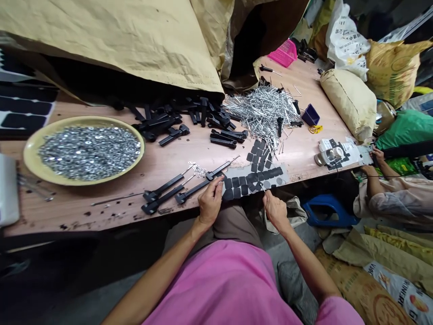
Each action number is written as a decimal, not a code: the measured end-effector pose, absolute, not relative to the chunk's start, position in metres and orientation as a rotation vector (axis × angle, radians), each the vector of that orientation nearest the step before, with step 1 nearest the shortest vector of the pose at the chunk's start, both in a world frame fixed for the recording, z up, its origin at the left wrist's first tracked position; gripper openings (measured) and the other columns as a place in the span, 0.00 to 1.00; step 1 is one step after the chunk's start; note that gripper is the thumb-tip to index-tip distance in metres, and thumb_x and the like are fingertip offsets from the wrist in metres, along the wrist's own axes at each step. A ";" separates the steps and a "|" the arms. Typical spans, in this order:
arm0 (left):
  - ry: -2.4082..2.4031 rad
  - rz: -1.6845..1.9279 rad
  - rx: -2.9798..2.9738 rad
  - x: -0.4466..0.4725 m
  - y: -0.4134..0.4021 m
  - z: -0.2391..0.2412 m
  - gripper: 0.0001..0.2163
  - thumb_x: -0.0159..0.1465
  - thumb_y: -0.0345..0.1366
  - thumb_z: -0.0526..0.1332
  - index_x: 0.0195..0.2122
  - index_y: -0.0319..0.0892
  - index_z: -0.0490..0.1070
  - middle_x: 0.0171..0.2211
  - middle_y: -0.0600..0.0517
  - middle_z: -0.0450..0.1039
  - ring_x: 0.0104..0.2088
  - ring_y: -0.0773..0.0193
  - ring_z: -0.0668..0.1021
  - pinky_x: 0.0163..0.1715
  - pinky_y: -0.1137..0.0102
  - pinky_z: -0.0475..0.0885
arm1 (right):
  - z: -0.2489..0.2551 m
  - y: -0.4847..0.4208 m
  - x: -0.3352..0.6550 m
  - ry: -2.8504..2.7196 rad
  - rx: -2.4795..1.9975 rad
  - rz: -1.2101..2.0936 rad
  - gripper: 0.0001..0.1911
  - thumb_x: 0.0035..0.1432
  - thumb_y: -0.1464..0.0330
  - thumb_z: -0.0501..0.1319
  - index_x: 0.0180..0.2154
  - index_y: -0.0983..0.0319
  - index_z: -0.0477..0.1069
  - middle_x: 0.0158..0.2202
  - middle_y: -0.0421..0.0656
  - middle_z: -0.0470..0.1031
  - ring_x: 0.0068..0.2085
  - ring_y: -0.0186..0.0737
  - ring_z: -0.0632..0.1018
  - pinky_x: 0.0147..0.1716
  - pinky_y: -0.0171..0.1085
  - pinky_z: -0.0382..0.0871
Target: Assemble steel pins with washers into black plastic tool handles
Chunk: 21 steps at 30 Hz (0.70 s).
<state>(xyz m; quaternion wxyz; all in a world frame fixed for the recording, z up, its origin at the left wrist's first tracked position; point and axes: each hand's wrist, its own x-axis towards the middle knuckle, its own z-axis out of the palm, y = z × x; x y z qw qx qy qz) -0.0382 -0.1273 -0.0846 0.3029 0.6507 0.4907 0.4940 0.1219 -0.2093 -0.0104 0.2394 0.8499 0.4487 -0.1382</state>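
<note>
My left hand (210,203) is closed in a pinch at the left end of a grey backing sheet (281,170) of black stick-on pads (237,183). What its fingertips hold, if anything, is hidden. Over the sheet's lower right part, my right hand (274,208) is closed on a thin metal tool (262,186) whose tip reaches the pads; its exact kind is too small to tell. Just left of the sheet lie several black plastic parts with metal rods (194,188). Small white washers (199,169) are scattered above them.
A yellow bowl of metal washers (83,179) stands at left. Behind are black plastic parts (169,122) and a heap of metal rods (264,108). A small purple box (310,115) and a pink basket (284,52) sit farther back. Another person's hands (372,164) work at right.
</note>
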 end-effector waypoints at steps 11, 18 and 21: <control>1.332 1.279 1.687 -0.040 -0.127 -0.094 0.16 0.66 0.43 0.52 0.41 0.40 0.76 0.36 0.46 0.81 0.33 0.63 0.81 0.30 0.73 0.73 | -0.005 -0.207 0.088 1.191 2.386 -0.559 0.17 0.68 0.68 0.41 0.46 0.61 0.66 0.36 0.48 0.79 0.37 0.41 0.81 0.30 0.31 0.64; 1.379 1.198 1.597 -0.041 -0.125 -0.093 0.18 0.66 0.44 0.51 0.43 0.39 0.75 0.32 0.48 0.80 0.26 0.67 0.79 0.27 0.74 0.71 | 0.002 -0.200 0.096 1.230 2.400 -0.640 0.20 0.67 0.70 0.39 0.48 0.60 0.66 0.37 0.48 0.78 0.37 0.40 0.80 0.32 0.32 0.63; 1.382 1.188 1.591 -0.040 -0.125 -0.092 0.18 0.66 0.45 0.51 0.44 0.39 0.74 0.32 0.47 0.79 0.30 0.65 0.80 0.30 0.73 0.72 | -0.001 -0.201 0.086 1.245 2.377 -0.660 0.16 0.66 0.70 0.43 0.45 0.60 0.68 0.36 0.47 0.78 0.36 0.40 0.79 0.31 0.32 0.62</control>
